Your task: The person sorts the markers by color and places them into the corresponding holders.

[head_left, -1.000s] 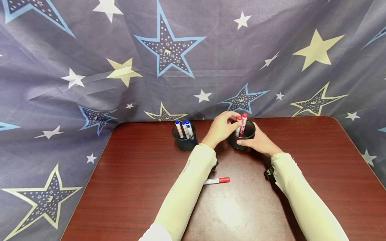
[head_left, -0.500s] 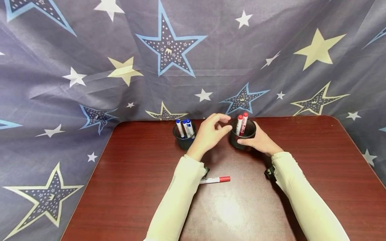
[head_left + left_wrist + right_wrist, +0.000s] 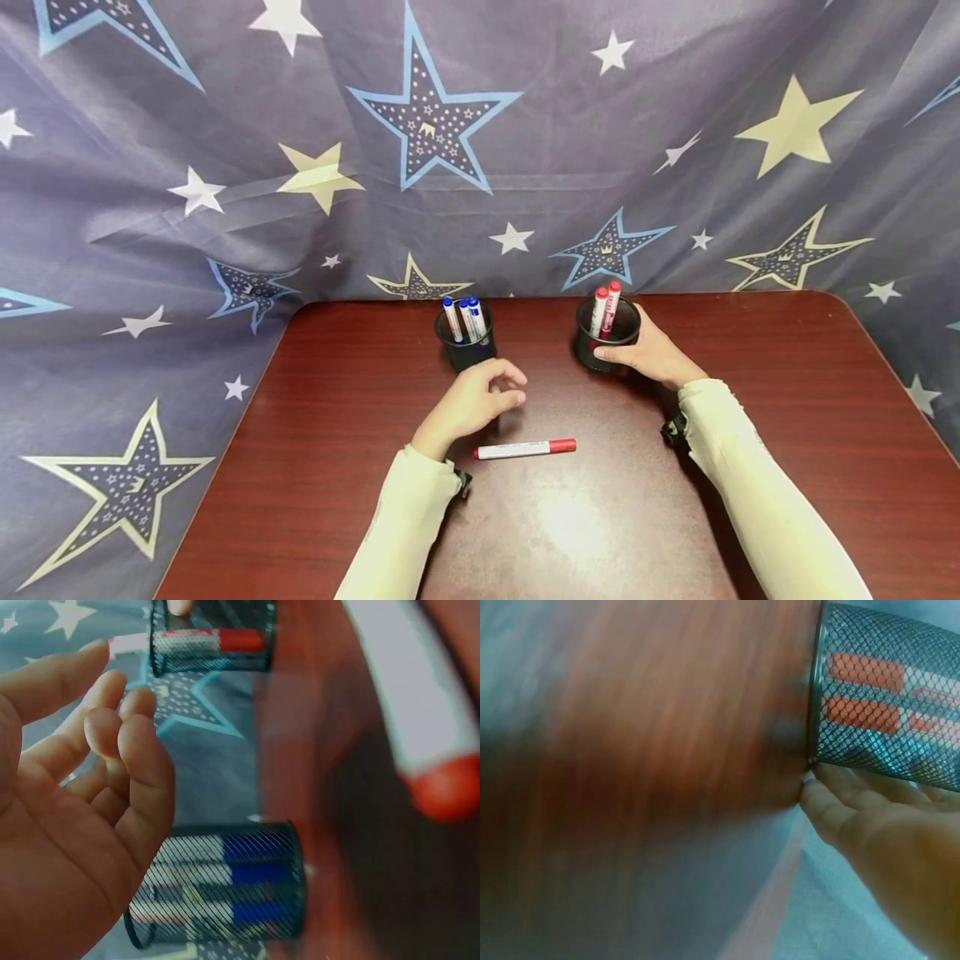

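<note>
In the head view my left hand (image 3: 468,404) hovers over the table, thumb and fingers loosely bent with nothing between them. Just in front of it a red whiteboard marker (image 3: 517,450) lies flat, capped end pointing right; it looms blurred in the left wrist view. My right hand (image 3: 652,350) grips a black mesh pen cup (image 3: 588,350) from its right side, thumb across the front. Two red markers (image 3: 611,308) stand in that cup, caps out of sight low down behind the mesh (image 3: 866,690).
A second black mesh pen cup (image 3: 472,354) stands upright to the left, holding several blue markers (image 3: 477,321). The reddish-brown table (image 3: 300,483) ends at a star-patterned cloth (image 3: 450,225) hanging behind it.
My left hand has come away from the red markers in the right cup and moved left and nearer, down toward the lying marker. My right hand stays on its cup.
</note>
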The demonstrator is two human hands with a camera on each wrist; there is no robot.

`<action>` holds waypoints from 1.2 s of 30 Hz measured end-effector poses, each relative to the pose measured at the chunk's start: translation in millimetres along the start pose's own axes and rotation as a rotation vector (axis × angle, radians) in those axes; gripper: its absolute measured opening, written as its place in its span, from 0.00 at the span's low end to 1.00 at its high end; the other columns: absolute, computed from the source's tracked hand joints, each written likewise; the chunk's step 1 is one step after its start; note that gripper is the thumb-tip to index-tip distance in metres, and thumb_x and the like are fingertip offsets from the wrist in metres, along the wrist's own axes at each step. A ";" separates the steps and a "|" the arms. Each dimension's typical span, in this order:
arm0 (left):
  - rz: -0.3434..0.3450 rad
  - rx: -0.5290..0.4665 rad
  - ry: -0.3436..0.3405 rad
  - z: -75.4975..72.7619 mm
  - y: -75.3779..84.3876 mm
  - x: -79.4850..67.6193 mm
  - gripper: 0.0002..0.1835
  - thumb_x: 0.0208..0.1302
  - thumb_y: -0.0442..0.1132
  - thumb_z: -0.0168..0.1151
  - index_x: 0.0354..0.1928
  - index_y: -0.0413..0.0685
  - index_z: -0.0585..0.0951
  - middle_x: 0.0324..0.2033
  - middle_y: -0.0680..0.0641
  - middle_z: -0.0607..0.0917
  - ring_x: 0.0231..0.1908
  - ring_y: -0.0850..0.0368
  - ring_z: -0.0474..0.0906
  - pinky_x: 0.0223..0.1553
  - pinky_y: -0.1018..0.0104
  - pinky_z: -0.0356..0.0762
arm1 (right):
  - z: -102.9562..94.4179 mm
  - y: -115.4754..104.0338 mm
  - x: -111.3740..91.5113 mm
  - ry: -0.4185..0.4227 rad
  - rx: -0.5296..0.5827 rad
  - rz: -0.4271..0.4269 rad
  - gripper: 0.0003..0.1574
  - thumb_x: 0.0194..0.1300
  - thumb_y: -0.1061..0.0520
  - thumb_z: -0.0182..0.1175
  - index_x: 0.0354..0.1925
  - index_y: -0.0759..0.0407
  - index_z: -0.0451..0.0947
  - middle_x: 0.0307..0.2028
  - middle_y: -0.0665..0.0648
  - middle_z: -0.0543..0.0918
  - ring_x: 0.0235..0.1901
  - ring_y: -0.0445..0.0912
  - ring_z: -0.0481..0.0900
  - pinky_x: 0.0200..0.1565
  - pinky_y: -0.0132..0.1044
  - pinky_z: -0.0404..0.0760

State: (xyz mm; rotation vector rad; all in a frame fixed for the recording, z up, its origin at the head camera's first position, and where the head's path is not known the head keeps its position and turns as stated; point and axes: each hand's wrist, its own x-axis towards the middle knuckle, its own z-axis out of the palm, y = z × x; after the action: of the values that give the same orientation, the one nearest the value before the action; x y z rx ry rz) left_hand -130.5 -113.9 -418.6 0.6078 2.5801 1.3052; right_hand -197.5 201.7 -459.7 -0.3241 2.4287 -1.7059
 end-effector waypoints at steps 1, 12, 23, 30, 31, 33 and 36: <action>-0.014 0.003 -0.022 -0.2 -3.0 -3.9 0.10 0.63 0.36 0.70 0.45 0.44 0.84 0.34 0.55 0.83 0.27 0.60 0.75 0.33 0.64 0.75 | 0.1 -4.0 -1.6 -0.003 0.003 0.002 0.54 0.57 0.61 0.75 0.72 0.67 0.54 0.59 0.70 0.72 0.48 0.59 0.75 0.36 0.38 0.80; -0.151 0.247 -0.263 0.3 -22.6 -39.5 0.15 0.54 0.35 0.77 0.39 0.49 0.79 0.32 0.51 0.77 0.33 0.60 0.72 0.40 0.62 0.72 | -0.8 -37.9 -14.3 -0.024 0.002 0.000 0.53 0.58 0.63 0.74 0.71 0.72 0.53 0.61 0.72 0.70 0.58 0.63 0.70 0.47 0.30 0.74; -0.142 0.425 -0.245 7.6 -16.3 -46.7 0.16 0.46 0.32 0.78 0.30 0.50 0.77 0.27 0.54 0.74 0.30 0.57 0.71 0.36 0.60 0.71 | 0.1 4.4 -0.4 -0.001 0.005 -0.016 0.54 0.58 0.61 0.75 0.72 0.65 0.54 0.60 0.68 0.73 0.52 0.58 0.74 0.41 0.35 0.79; -0.131 0.391 -0.184 5.5 -18.5 -42.4 0.11 0.53 0.36 0.73 0.32 0.53 0.78 0.25 0.57 0.74 0.28 0.59 0.71 0.32 0.62 0.70 | 0.2 3.3 -1.2 -0.005 0.011 0.011 0.54 0.58 0.59 0.76 0.71 0.65 0.54 0.58 0.69 0.73 0.44 0.55 0.76 0.32 0.45 0.83; -0.128 0.366 -0.169 4.2 -17.7 -41.5 0.10 0.54 0.36 0.72 0.32 0.53 0.78 0.24 0.57 0.74 0.27 0.60 0.71 0.31 0.62 0.70 | 0.0 3.5 -1.1 -0.002 0.008 0.011 0.54 0.58 0.59 0.76 0.71 0.65 0.54 0.58 0.68 0.73 0.45 0.54 0.76 0.32 0.44 0.83; -0.121 0.303 -0.146 1.7 -16.0 -39.8 0.09 0.56 0.35 0.71 0.33 0.54 0.78 0.21 0.58 0.75 0.23 0.62 0.72 0.28 0.63 0.70 | -0.6 4.2 -0.5 0.001 -0.008 0.006 0.54 0.58 0.58 0.76 0.72 0.65 0.54 0.58 0.68 0.73 0.46 0.54 0.75 0.34 0.42 0.82; -0.108 0.236 -0.133 0.0 -14.6 -37.8 0.09 0.60 0.34 0.69 0.33 0.55 0.78 0.17 0.58 0.76 0.19 0.65 0.73 0.25 0.65 0.71 | -0.5 5.4 -0.9 0.003 -0.012 0.010 0.55 0.58 0.57 0.76 0.72 0.64 0.54 0.59 0.67 0.72 0.48 0.55 0.75 0.38 0.39 0.81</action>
State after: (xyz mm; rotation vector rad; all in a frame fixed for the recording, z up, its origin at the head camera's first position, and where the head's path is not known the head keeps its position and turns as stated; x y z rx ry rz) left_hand -100.5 -138.2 -431.0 0.5629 2.6345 0.9038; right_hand -197.2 204.1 -464.6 -0.3113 2.4396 -1.6892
